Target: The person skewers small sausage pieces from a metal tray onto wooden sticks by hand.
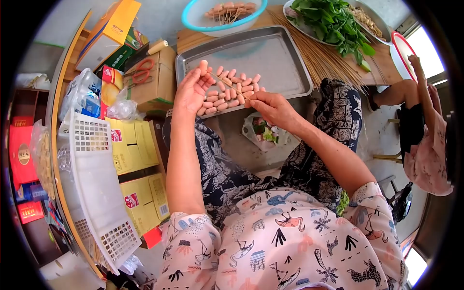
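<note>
Between the fingertips of my left hand (190, 94) is a small pink sausage (203, 66), held upright above the tray's left side. My right hand (273, 110) pinches a thin bamboo skewer (226, 85) near its lower end. The skewer slants up and left to the sausage; whether its tip has entered the meat is too small to tell. Below both hands, many loose sausages (222, 102) lie at the near edge of a shallow metal tray (275, 50). The tray's near left part is partly hidden by my left hand.
Behind the tray stands a blue-rimmed basin (187, 20) holding skewered sausages. Bamboo skewers (321, 60) lie right of the tray, beside leafy greens (333, 21). Red-handled scissors (142, 71) rest on a cardboard box (157, 89) at left. Another person (425, 140) sits at right.
</note>
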A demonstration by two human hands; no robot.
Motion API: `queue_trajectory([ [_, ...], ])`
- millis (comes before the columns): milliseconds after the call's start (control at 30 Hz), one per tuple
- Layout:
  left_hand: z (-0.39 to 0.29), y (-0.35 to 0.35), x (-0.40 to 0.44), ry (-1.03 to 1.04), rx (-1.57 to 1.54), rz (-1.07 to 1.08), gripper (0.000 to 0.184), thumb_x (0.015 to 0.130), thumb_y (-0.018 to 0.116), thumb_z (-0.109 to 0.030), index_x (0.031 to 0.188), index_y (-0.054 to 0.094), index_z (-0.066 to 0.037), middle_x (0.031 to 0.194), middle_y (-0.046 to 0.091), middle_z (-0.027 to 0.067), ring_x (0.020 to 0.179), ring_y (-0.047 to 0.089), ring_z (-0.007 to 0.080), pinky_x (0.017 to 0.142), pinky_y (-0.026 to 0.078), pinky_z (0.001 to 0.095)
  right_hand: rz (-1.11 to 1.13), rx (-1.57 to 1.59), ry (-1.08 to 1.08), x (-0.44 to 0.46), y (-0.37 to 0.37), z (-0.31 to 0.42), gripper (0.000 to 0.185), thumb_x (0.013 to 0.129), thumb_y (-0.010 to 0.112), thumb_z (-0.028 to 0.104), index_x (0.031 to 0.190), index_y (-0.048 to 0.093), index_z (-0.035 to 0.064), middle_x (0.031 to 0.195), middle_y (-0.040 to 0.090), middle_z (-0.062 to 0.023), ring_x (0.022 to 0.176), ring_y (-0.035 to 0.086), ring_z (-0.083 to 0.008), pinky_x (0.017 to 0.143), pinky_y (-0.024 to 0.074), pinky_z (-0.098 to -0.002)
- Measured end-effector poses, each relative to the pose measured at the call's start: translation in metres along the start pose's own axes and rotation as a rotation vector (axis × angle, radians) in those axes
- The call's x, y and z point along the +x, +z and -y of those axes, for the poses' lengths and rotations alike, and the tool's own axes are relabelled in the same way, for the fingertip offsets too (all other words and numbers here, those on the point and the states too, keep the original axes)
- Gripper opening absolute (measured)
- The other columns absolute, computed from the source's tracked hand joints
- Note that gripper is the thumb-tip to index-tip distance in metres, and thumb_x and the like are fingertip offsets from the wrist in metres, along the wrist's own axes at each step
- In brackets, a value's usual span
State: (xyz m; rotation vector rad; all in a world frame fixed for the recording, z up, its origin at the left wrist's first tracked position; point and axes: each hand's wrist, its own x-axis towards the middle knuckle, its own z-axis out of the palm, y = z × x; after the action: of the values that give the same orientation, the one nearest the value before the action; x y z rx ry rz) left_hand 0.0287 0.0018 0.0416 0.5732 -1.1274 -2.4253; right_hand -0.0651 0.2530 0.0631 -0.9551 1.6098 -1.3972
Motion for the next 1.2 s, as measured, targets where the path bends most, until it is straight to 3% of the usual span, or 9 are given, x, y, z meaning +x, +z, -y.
queue_trajectory([
  [367,0.004,0.005,-0.001,0.044,0.042,0.014,0.023,0.092,0.054,-0.01,0.112,0.056,0.001,0.103,0.061,0.0129,0.091,0.061,0.0193,0.082,0.053,0.0327,-0.028,-0.103,-0.072,0.002,-0.001,-0.006,0.022,0.096,0.047,0.019,0.098,0.061,0.0021,0.054,0.037,0.0066,0.046,0.034,-0.0025,0.043,0.0296,-0.0207],
  [433,0.005,0.0,0.0,0.046,0.063,0.036,0.028,0.094,0.05,-0.013,0.118,0.053,0.001,0.109,0.059,0.0146,0.1,0.059,0.02,0.087,0.051,0.0323,-0.031,-0.099,-0.075,0.002,-0.001,-0.006,0.022,0.096,0.047,0.019,0.097,0.061,0.002,0.054,0.038,0.0066,0.046,0.034,-0.0025,0.043,0.0293,-0.0208],
  [667,0.004,-0.003,0.0,0.066,0.095,0.058,0.028,0.093,0.051,-0.012,0.119,0.053,0.001,0.107,0.061,0.0123,0.096,0.06,0.0179,0.086,0.051,0.0313,-0.035,-0.13,-0.092,0.002,0.0,-0.007,0.021,0.096,0.047,0.018,0.096,0.061,0.0026,0.054,0.039,0.0065,0.045,0.034,-0.0023,0.042,0.0296,-0.021],
  [967,0.002,0.003,-0.003,0.117,0.074,0.021,0.023,0.088,0.059,-0.006,0.11,0.056,-0.002,0.108,0.062,0.0105,0.095,0.06,0.0174,0.086,0.051,0.0315,-0.05,-0.141,-0.087,0.003,0.001,-0.01,0.02,0.095,0.048,0.017,0.094,0.061,0.0019,0.055,0.042,0.0054,0.046,0.037,-0.0026,0.043,0.0323,-0.0215],
  [1067,0.002,0.003,-0.003,0.139,0.047,-0.03,0.023,0.083,0.064,-0.004,0.105,0.055,-0.003,0.106,0.064,0.0139,0.086,0.061,0.0201,0.078,0.052,0.0335,-0.042,-0.127,-0.055,0.002,0.001,-0.007,0.02,0.095,0.048,0.017,0.094,0.061,0.0014,0.055,0.043,0.0048,0.046,0.038,-0.003,0.043,0.033,-0.0218],
  [1133,0.002,0.0,-0.002,0.136,0.069,-0.019,0.022,0.086,0.06,-0.003,0.107,0.055,-0.003,0.108,0.062,0.0117,0.096,0.06,0.0208,0.088,0.05,0.0339,-0.03,-0.118,-0.02,0.002,0.001,-0.005,0.02,0.095,0.048,0.017,0.094,0.061,0.0013,0.056,0.044,0.0045,0.046,0.038,-0.0032,0.043,0.0332,-0.022],
  [1200,0.003,-0.001,-0.001,0.145,0.07,-0.018,0.023,0.086,0.06,-0.003,0.108,0.055,-0.003,0.108,0.062,0.0118,0.097,0.06,0.021,0.088,0.05,0.0342,-0.026,-0.125,-0.022,0.002,0.001,-0.006,0.02,0.095,0.048,0.017,0.094,0.061,0.0011,0.056,0.045,0.0038,0.045,0.039,-0.0035,0.043,0.0335,-0.0221],
])
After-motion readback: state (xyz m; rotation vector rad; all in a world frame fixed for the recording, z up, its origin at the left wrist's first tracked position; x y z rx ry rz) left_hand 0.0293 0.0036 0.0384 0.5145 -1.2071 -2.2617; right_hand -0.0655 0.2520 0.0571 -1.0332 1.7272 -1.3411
